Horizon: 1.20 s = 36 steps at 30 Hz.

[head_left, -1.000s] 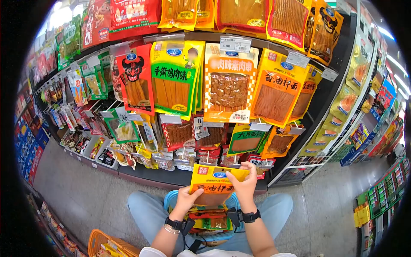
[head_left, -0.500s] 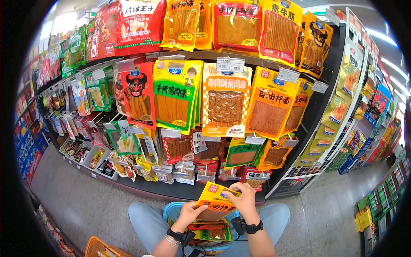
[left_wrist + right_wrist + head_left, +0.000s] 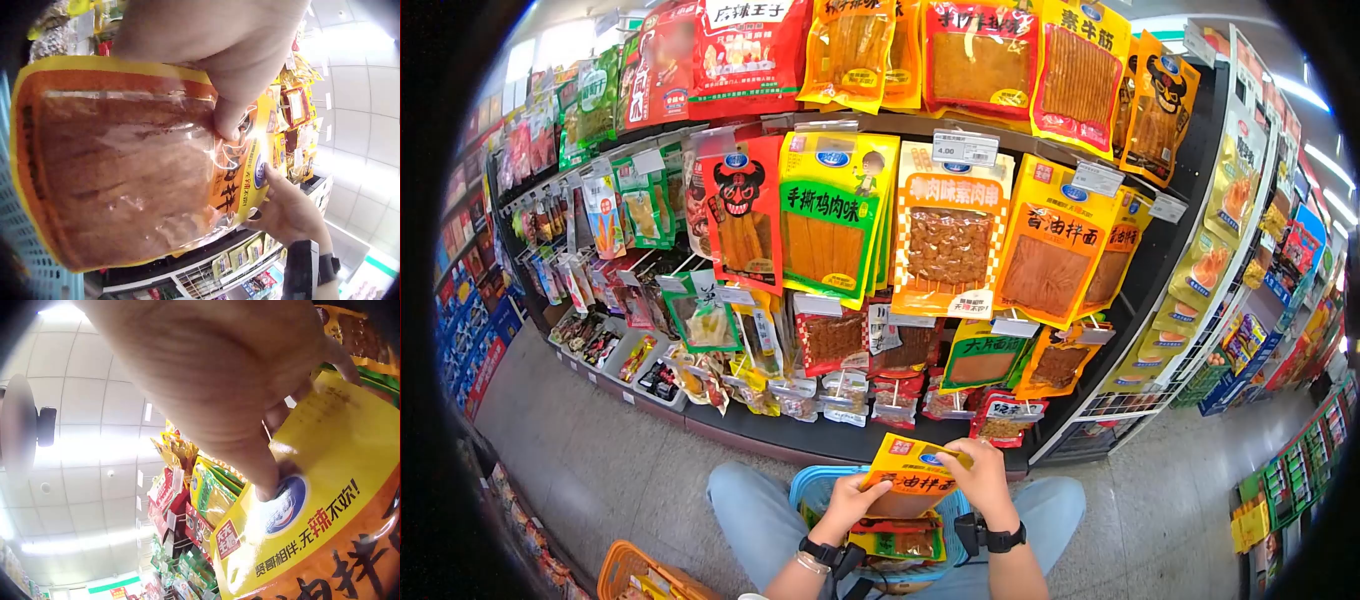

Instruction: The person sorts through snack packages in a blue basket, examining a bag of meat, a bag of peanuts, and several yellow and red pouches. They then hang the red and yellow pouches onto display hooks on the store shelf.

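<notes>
Over a blue basket (image 3: pixel 803 490), seen from the head, the left hand (image 3: pixel 846 504) and right hand (image 3: pixel 984 482) pinch one yellow packet (image 3: pixel 917 474). Snack bags (image 3: pixel 1055 240) hang ahead; an orange basket (image 3: pixel 622 556) sits nearby. From the left wrist, the left hand blocks some of the packet. From the right wrist, a thumb (image 3: pixel 266 480) covers part of its blue badge (image 3: pixel 289 507).

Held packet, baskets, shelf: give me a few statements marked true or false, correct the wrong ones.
1. The left hand and right hand both hold one yellow-orange packet. True.
2. The blue basket is empty. False: colourful packets lie in it.
3. In the head view, an orange basket stands left of the blue one. True.
4. The right wrist is bare. False: a dark band is around it.
5. The red horned-face packet hangs right of the yellow-green packet. False: left.
</notes>
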Motion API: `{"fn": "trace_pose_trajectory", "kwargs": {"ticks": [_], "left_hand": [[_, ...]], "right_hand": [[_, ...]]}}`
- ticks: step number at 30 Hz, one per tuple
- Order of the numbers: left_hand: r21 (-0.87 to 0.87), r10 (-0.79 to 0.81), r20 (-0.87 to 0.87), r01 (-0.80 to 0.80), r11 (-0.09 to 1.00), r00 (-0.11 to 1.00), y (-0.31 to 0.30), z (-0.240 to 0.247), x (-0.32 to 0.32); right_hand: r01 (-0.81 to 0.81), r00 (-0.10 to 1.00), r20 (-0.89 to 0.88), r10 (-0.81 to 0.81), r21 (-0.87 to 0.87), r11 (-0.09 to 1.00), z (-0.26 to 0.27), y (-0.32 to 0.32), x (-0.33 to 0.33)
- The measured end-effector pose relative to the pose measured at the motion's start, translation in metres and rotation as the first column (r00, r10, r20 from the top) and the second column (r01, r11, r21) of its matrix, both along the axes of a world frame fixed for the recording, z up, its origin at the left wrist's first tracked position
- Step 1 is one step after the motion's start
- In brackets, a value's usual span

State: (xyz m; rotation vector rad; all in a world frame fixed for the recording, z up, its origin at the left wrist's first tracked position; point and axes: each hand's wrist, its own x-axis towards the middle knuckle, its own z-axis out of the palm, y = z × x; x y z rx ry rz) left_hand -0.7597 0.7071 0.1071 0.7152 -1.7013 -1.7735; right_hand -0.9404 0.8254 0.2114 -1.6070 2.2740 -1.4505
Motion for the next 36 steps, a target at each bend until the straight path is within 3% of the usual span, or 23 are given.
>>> {"fn": "trace_pose_trajectory", "kwargs": {"ticks": [15,18,20,23,27,31,36], "left_hand": [[0.059,0.12,-0.051,-0.117,0.991,0.991,-0.012,-0.008,0.005],[0.102,0.125,-0.118,-0.114,0.988,0.985,-0.014,0.004,-0.006],[0.054,0.084,-0.1,-0.079,0.995,0.991,-0.016,0.019,-0.016],[-0.01,0.039,-0.084,-0.04,0.999,0.996,-0.014,0.033,-0.033],[-0.048,0.009,-0.091,-0.014,0.999,0.996,-0.006,0.039,-0.051],[-0.066,0.002,-0.118,-0.01,0.998,0.993,0.002,0.044,-0.067],[-0.087,0.011,-0.176,-0.026,0.996,0.984,-0.001,0.064,-0.105]], "right_hand": [[0.141,0.981,-0.111,-0.162,-0.18,0.973,-0.005,-0.025,0.019],[0.192,0.976,-0.049,-0.21,-0.25,0.949,-0.007,-0.028,0.012],[0.296,0.944,-0.071,-0.322,-0.246,0.923,-0.001,-0.025,0.008],[0.387,0.918,0.052,-0.392,-0.325,0.863,0.002,-0.019,-0.002],[0.435,0.901,0.182,-0.395,-0.36,0.825,0.003,-0.007,-0.013],[0.496,0.867,0.18,-0.464,-0.394,0.774,0.005,0.0,-0.022],[0.416,0.906,0.171,-0.387,-0.53,0.739,0.022,-0.004,-0.06]]}}
